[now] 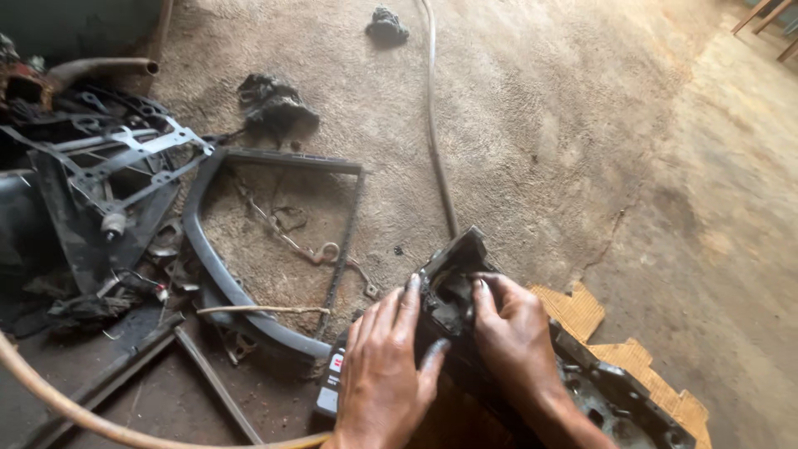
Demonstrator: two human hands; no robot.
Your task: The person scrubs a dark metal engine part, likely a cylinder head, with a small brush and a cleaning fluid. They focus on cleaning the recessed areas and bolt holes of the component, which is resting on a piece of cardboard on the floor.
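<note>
A dark, greasy metal housing, boxy and open at its upper end, is held at about 6 o'clock in the view, resting over a piece of orange cardboard on the dusty concrete floor. The left hand is laid flat against the housing's near side, fingers spread and the thumb pressed to its face, so its grip is wide and steadying rather than closed. The right hand is wrapped over the top edge, its fingertips tucked into the open cavity; its grip is narrow and closed on the housing's rim. The work is judged best done with the housing braced firmly by the left hand while the fingertips probe inside, since the oily surface is likely to slip. The housing appears black with grime, with a bolted flange running toward 4 o'clock. At 9 o'clock a black curved frame lies on the floor, with a grey metal bracket beyond it at 10 o'clock. A hose runs toward 12 o'clock.
</note>
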